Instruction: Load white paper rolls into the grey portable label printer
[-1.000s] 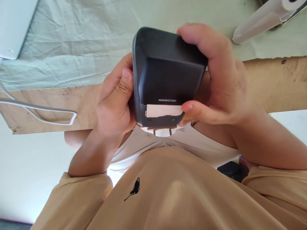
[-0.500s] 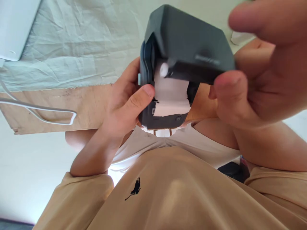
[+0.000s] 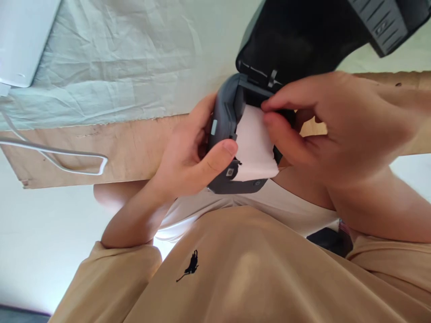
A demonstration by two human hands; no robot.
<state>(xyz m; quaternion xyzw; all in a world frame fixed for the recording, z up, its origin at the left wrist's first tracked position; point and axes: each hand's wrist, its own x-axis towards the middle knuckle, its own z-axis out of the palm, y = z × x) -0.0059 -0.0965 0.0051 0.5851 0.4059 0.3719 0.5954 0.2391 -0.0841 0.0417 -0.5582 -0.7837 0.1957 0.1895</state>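
A dark grey portable receipt printer [image 3: 225, 107] is held above the table edge, its cover [image 3: 299, 40] swung wide open at the far side. Inside its bay sits a white paper roll [image 3: 254, 139], the loose end hanging over the near lip. My left hand [image 3: 188, 161] grips the body from the left, thumb lying along the near left rim. At the roll's right edge, the thumb and forefinger of my right hand [image 3: 340, 128] are pinched together on the paper. The other right fingers are curled and partly hidden.
A pale green cloth [image 3: 128, 58] covers the table, leaving a bare wooden edge [image 3: 84, 152] in front. At the upper left lies a white device [image 3: 25, 40] with a white cable [image 3: 67, 150] looping over the wood. My lap is just below the printer.
The printer's cover has gone from partly raised to wide open. My right hand has moved from the cover to the paper roll. The body has shifted slightly right and nearer me.
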